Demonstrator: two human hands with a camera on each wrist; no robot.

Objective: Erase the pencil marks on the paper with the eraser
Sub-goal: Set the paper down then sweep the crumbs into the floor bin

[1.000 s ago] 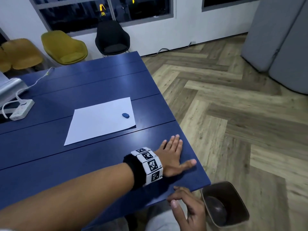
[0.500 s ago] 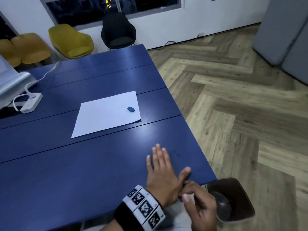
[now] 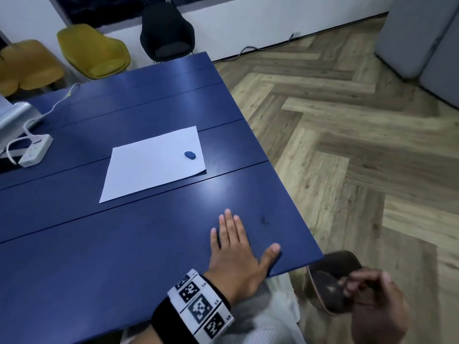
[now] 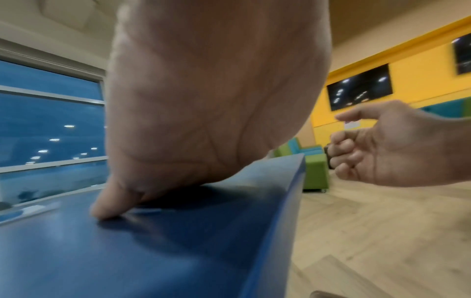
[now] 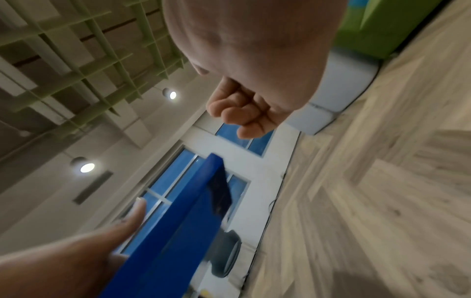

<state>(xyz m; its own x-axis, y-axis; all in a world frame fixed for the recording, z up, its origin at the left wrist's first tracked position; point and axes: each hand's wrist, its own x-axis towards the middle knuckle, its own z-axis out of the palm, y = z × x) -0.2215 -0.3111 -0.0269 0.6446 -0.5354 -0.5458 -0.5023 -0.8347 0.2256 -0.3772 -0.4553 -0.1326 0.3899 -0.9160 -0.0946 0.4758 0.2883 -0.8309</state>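
The blue eraser lies on the white paper, close to the paper's right edge, in the middle part of the blue table. No pencil marks can be seen from here. The left hand lies flat on the table near its near right corner, fingers straight and a little spread, well apart from the paper. The right hand is off the table edge, above a dark bin, with fingers curled; whether it holds anything I cannot tell. I think the step is to reach for the eraser. It is good to press the thin, smooth sheet flat with one hand and pinch the small rounded eraser with the other.
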